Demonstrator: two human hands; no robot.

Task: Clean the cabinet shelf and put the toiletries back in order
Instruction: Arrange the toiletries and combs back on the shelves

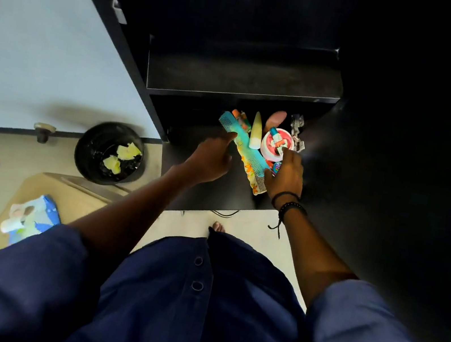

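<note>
Your left hand (209, 162) reaches into the black cabinet shelf (202, 194), one finger stretched to the toothed edge of the turquoise comb (244, 147), the others loosely curled and holding nothing. Your right hand (287, 178) curls over the near rim of the pink tub (267, 154), thumb against the comb's lower end; whether it grips anything cannot be told. On the shelf lie one comb, one cream tube (255, 134), one tub and one clear hair clip (297, 129). Two yellow scraps (129, 151) sit in the black bin (88, 147).
</note>
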